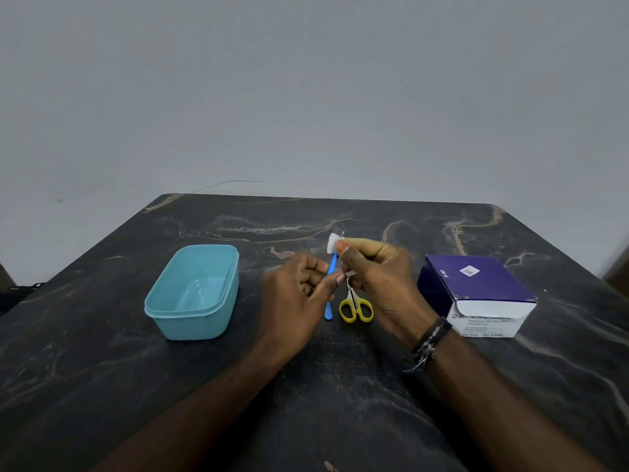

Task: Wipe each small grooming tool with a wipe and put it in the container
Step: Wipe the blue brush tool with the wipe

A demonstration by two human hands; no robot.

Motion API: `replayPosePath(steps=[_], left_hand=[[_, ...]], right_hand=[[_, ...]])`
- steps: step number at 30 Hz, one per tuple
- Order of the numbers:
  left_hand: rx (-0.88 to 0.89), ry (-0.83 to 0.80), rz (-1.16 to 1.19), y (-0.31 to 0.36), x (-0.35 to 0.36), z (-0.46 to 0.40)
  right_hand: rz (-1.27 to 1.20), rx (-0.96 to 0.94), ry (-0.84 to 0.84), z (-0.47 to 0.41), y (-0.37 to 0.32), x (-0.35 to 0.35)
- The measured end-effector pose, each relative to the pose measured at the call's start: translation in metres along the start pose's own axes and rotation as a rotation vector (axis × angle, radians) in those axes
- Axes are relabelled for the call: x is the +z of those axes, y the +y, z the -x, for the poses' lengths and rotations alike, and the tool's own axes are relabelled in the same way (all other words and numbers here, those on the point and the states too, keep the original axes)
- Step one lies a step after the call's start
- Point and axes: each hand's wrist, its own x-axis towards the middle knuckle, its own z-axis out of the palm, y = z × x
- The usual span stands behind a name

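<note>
Head view: scissors (356, 306) beside box (476, 287).

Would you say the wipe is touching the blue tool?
Touching: in the head view the right hand presses the wipe around the blue tool tip.

Dark marble-patterned table (102, 369). An open teal plastic container (194, 291), rectangular, stands to the left of the left hand's fingers (315, 267), with bare tabletop between them. Small yellow-handled scissors (355, 308) lie directly below the fingers of both hands. A purple and white cardboard box (476, 294) stands to the right of the right hand (377, 284). Beyond the fingertips, open tabletop runs to the grey wall (306, 97).
</note>
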Motion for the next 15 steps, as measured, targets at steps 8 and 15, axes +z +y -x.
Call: replayPosePath(steps=[8,15], left_hand=[[0.020,0.009,-0.036,-0.0023,-0.0010,-0.0002],[0.025,-0.026,-0.044,-0.0005,0.0032,0.0025]], right_hand=[[0.033,0.023,-0.058,0.0025,0.0005,0.0015],[-0.018,-0.025,0.064,-0.0005,-0.0036,-0.0009]])
